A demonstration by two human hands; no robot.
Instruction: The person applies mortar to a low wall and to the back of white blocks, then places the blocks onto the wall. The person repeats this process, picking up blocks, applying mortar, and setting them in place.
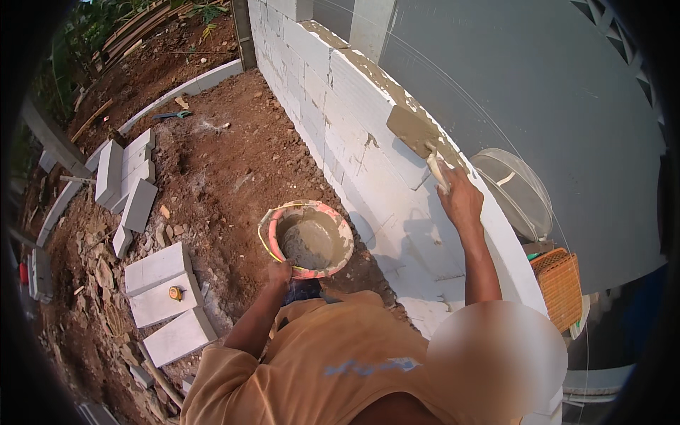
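Note:
My right hand [462, 198] is wrapped round the pale handle of a trowel [411, 129]. The trowel's broad blade, coated in grey mortar, lies at the top edge of a white block wall [301, 92]. A band of wet mortar [372, 72] runs along the wall's top. Lower down and to the left, my left hand [280, 271] grips the near rim of an orange-pink bucket [343, 221], its fingers partly hidden. Inside the bucket is grey mortar [304, 239]. A thin yellowish handle hangs at the bucket's left side.
White blocks [157, 273] lie on the reddish soil at left, with a yellow tape measure [175, 292] on one. More blocks [127, 170] are stacked farther off. Beyond the wall are a mesh cover [511, 188] and a wicker basket [557, 289]. Thin lines run along the wall.

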